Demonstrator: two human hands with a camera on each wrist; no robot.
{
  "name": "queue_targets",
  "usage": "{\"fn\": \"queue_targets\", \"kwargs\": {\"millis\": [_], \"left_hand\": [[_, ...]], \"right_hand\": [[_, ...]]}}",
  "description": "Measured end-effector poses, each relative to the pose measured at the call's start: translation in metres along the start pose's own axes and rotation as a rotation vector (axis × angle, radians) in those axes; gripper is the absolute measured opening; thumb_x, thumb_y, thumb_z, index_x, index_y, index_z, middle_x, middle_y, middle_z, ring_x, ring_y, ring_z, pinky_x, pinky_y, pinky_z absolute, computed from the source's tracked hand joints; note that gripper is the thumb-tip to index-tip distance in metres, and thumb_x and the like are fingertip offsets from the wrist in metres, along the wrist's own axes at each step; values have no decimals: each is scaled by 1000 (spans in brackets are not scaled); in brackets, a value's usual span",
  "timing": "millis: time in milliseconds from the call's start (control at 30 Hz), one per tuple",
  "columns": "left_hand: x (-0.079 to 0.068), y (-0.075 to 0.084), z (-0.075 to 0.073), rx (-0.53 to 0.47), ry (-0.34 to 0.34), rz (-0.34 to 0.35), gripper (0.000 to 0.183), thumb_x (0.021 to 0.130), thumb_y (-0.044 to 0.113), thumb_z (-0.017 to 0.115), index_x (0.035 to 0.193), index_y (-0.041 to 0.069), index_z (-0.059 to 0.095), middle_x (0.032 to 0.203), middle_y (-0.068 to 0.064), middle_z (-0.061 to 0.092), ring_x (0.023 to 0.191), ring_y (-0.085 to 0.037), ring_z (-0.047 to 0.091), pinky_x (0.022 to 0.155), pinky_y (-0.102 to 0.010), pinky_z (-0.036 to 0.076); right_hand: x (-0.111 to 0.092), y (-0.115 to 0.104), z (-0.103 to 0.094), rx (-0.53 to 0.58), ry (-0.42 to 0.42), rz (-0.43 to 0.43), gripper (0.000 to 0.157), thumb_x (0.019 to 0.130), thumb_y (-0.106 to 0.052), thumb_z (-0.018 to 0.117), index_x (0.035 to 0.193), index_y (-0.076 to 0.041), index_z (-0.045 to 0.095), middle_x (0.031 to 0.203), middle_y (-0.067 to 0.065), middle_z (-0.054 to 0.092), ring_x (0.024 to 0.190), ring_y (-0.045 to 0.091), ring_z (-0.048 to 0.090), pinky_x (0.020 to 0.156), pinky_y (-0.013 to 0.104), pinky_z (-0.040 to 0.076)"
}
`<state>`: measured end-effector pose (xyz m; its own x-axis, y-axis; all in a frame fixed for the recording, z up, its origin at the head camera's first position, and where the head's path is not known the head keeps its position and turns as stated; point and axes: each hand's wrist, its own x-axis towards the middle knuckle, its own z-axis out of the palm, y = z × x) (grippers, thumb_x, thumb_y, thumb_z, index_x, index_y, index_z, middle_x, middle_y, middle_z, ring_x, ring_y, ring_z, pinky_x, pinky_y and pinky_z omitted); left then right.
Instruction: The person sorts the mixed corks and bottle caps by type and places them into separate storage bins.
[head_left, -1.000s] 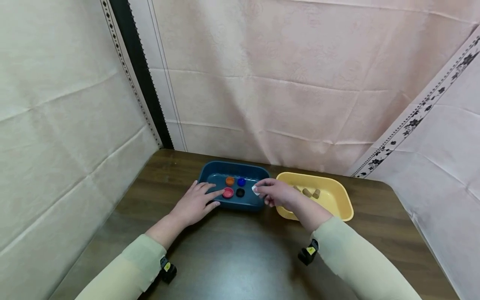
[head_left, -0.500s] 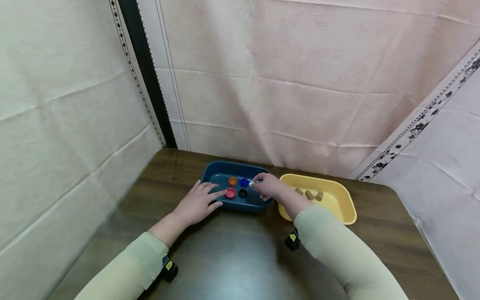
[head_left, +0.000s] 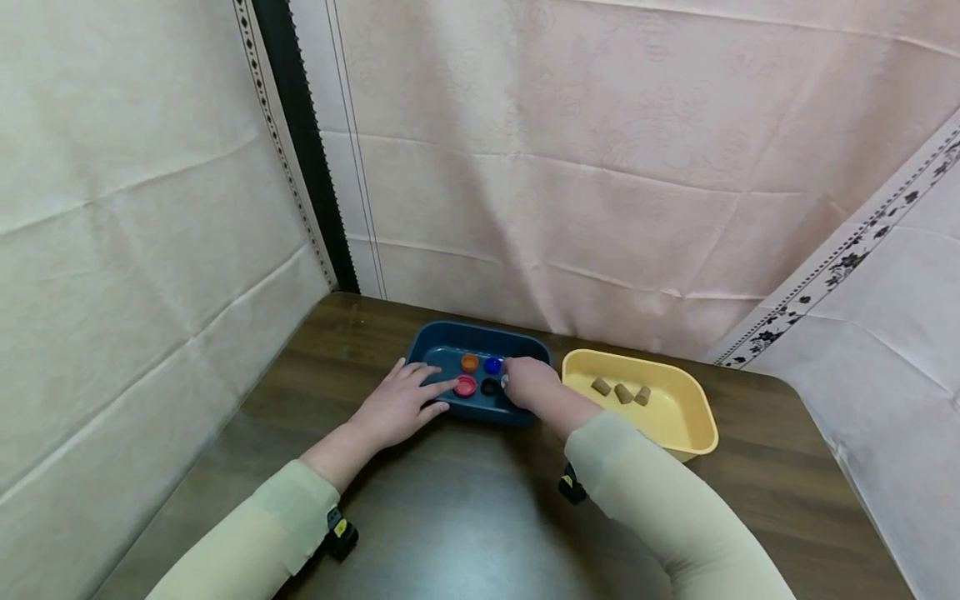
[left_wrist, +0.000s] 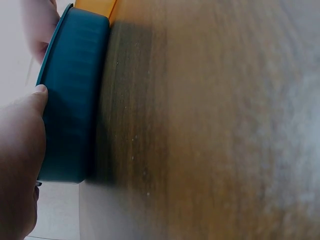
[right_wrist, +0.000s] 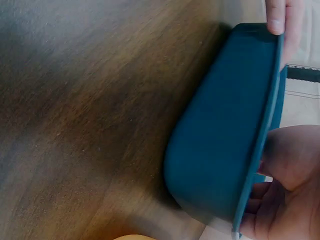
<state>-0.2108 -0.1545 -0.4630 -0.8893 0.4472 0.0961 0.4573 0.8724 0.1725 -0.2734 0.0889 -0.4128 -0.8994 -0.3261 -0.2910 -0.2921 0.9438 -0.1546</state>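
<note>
My left hand (head_left: 397, 402) lies over the left side of the blue tray (head_left: 442, 327), fingers spread. Its thumb touches the tray's near rim, and the index finger reaches to the pink bottle cap (head_left: 465, 385). An orange bottle cap (head_left: 469, 362), a blue bottle cap (head_left: 492, 366) and a black bottle cap (head_left: 490, 387) also sit on the tray floor. Inside the right part of the tray, my right hand (head_left: 531, 385) pinches a small white bottle cap (head_left: 505, 381), mostly hidden by the fingers. The right wrist view shows that hand's curled fingers (right_wrist: 260, 205) behind the tray wall.
Right of the blue tray stands a yellow tray (head_left: 686, 421) holding several corks (head_left: 623, 393). Both trays are near the back edge of a brown wooden table (head_left: 450, 517). Pale cloth (head_left: 525, 167) hangs behind and at both sides.
My right hand has moved left and deeper into the blue tray with the white bottle cap, away from the yellow tray. The left hand keeps its place on the tray.
</note>
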Motion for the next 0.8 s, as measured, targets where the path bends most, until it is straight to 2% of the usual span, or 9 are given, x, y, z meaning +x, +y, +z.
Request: {"fn": "queue_targets", "kwargs": {"millis": [133,333,467,800], "left_hand": [[1,2,0,-4,-6,0,53,99,61,42,148,41,44,152,-3,44,142,-30,34,119,-56,13],[2,4,1,-13,-11,3,53,100,61,42,148,41,44,152,-3,44,143,-30,34,119,-56,12],[2,6,1,-6,-19,-3,52,100,60,43,148,41,44,152,-3,45,143,-29,34,120,-56,12],[-1,5,-1,-18,-5,4,50,101,58,42,148,41,45,152,-3,44,143,-28,33,120,-54,10]], "right_hand": [[3,1,6,-55,12,20,42,102,-24,57,142,-15,54,136,8,60,108,23,59,99,47,50],[3,1,12,-140,13,40,35,104,-25,53,138,-16,57,129,9,64,98,22,61,92,45,55],[1,0,13,-145,-7,57,35,103,-26,54,137,-16,58,128,9,64,97,23,61,92,45,55],[2,0,8,-106,8,48,34,102,-28,56,134,-14,60,123,8,65,94,23,60,91,43,55]]}}
